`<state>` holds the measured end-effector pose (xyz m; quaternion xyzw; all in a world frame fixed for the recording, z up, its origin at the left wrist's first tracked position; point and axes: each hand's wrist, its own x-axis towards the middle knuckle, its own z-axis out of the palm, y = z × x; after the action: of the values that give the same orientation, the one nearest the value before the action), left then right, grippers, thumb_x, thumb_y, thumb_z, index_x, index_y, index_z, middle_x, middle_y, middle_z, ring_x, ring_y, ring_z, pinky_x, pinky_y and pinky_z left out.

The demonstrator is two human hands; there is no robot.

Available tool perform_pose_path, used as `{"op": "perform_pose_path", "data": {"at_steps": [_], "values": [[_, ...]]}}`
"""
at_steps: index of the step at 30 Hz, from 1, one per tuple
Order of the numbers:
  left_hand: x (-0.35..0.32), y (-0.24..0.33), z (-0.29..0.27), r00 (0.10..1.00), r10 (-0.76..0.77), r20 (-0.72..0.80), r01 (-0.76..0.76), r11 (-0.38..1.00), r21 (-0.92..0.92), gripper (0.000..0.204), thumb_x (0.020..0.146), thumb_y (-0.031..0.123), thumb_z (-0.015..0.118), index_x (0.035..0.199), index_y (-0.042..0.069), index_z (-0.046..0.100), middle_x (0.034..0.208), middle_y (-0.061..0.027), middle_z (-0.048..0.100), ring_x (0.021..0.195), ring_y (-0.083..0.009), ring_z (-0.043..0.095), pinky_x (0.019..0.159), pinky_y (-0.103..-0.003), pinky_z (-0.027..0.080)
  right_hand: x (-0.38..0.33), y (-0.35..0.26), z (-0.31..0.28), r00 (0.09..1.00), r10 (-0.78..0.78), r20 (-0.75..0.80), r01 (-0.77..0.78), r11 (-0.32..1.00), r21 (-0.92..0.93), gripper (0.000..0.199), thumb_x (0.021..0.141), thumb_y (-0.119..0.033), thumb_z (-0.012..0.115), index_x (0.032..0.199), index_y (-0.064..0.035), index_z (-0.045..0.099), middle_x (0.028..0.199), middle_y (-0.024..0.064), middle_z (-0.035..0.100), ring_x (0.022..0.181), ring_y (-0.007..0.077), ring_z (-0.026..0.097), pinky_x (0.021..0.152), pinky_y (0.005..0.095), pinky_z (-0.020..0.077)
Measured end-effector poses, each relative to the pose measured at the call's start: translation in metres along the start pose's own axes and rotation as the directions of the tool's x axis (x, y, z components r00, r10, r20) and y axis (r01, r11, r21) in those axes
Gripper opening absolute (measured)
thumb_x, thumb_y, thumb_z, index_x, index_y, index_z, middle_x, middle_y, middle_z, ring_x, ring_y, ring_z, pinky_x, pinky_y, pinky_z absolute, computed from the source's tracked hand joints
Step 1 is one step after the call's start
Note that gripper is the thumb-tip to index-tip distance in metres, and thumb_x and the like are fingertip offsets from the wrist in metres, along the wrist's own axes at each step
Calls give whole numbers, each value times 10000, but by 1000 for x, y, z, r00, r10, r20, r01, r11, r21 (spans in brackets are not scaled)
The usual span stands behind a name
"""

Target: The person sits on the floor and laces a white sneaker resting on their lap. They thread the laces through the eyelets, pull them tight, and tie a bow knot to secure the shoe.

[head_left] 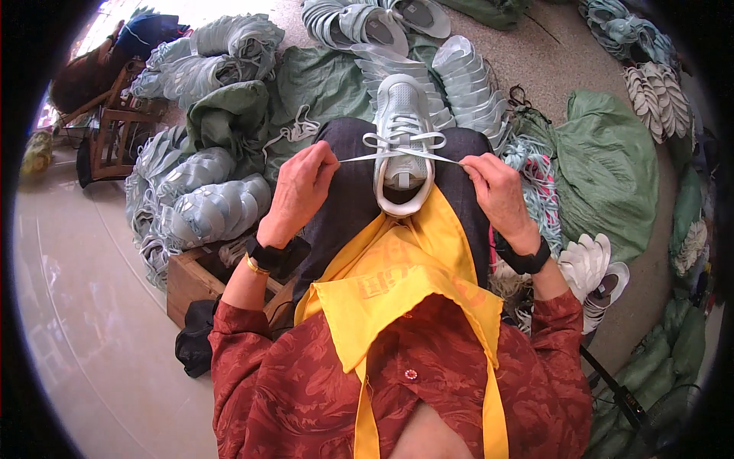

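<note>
A pale grey-green sneaker (403, 99) rests on my lap between my knees, its toe pointing away from me and its heel opening toward me. Across its tongue the white shoelace (404, 143) forms a bow with a loop on each side. My left hand (300, 181) pinches one lace end, and my right hand (498, 191) pinches the other. Both ends are drawn out taut to the sides. A yellow apron (405, 260) lies over my lap under the heel.
Bundles of stacked pale shoe uppers (218, 210) lie at the left, with more uppers (466, 80) beyond my knees. Green sacks (604, 168) sit at the right. A wooden box (191, 287) stands by my left side, and a wooden chair (107, 145) farther left.
</note>
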<state>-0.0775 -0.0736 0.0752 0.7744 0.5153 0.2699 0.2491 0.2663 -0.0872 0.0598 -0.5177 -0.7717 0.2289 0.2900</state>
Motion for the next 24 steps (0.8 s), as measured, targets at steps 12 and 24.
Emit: {"op": "perform_pose_path", "data": {"at_steps": [12,24], "values": [[-11,-11,-30,998,52,29,-57,966,251,127,851,15,713,919,26,606,853,-103,634,871,-306,597,769,-410,497,-8,15,-30,997,44,-65,-53,987,-153,129,956,-72,647,1057,-23,711,930,157,700,837,367,685,714,425,532],[-54,-61,-66,971,-230,65,207,945,255,97,830,-6,642,895,21,576,792,-121,627,833,-330,589,730,-433,475,-70,61,-70,947,321,-28,-322,944,-75,158,941,-49,653,1062,-14,748,839,134,730,734,259,704,676,351,518]]}}
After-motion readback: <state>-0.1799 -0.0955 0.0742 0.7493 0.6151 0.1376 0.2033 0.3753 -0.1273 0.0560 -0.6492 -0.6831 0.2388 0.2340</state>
